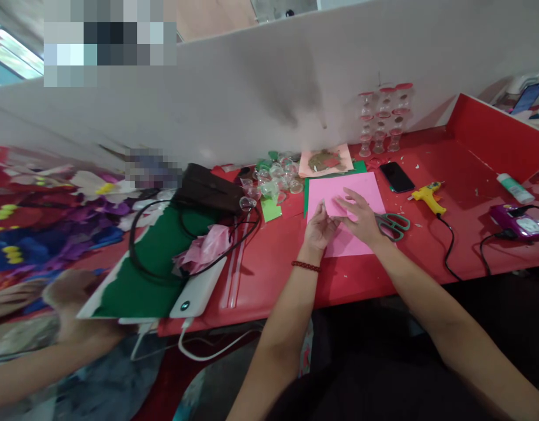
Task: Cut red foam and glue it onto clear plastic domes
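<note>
Both of my hands are over a pink sheet of paper (352, 242) lying on the red table. My left hand (321, 229), with a dark red bead bracelet (306, 266) at the wrist, has its fingers drawn together in a pinch. Whatever may be between those fingertips is too small to make out. Close beside it, my right hand (360, 219) has its fingers spread, the fingertips pointing toward the left hand. Grey-green scissors (394, 227) lie by the right wrist, their blades partly hidden. A green sheet (306, 202) shows under the pink paper.
Clear plastic cups (276, 178) are heaped behind, left of a peach sheet (307, 166). Joined cups (379, 126) stand at the wall. Rightward lie a phone (397, 177), yellow glue gun (429, 197) and its cord. Leftward are a dark bag (208, 187), power bank (199, 292) and a co-worker's hands (72, 298).
</note>
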### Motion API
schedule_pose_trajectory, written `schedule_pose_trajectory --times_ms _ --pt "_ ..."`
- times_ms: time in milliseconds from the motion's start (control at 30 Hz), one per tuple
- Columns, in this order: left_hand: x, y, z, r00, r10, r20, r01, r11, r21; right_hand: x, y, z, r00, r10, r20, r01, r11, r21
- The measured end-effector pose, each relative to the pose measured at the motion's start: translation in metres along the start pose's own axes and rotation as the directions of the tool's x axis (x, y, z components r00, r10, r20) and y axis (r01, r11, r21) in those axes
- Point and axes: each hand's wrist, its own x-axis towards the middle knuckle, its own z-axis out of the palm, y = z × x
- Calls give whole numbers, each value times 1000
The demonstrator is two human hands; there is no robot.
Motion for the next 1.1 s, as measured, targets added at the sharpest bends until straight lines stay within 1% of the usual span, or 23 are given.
schedule_pose_trajectory --times_ms 67,133,233,333,400,467,633,700,767,867,967,1033,1100 --pt "-1 1 -1 999 -7 53 6 1000 7 0 1 0 1000 2 -4 -2 1000 9" --pt "0 1 -3 998 -10 63 10 1000 -8 0 0 0 1000 19 20 -19 1000 4" --pt "1 1 -3 998 -10 60 14 998 -58 1 -3 1 997 70 18 -70 997 35" --pt "0 3 -1 994 -24 109 31 998 -61 3 -6 1 989 144 -12 -142 983 114" --pt "0 3 0 992 -35 122 41 998 -47 3 -6 1 985 172 -19 -168 976 137" --pt "0 3 -2 995 -36 98 40 998 -44 3 -5 2 987 161 -5 -159 980 116" --pt "5 1 -11 998 -49 -48 48 999 -23 -1 -6 2 990 63 129 -61 998 -20" --pt "5 0 -10 996 -59 -66 58 998 -26 -2 -7 1 985 49 165 -38 997 -69" --pt "4 1 -8 997 -47 -64 44 998 -49 -2 -8 1 981 50 188 -28 993 -117" --pt "1 1 -3 996 -48 -73 46 998 -34 -3 -6 2 978 61 197 -29 987 -160" --pt "0 2 0 991 -54 -124 54 999 -3 -4 -3 6 984 72 162 -53 992 -117" --pt "0 2 3 989 -51 -142 50 999 -11 -3 -3 7 990 87 115 -82 996 -45" --pt "0 1 6 986 -68 -149 67 998 -15 -1 -4 7 987 142 79 -146 988 49"
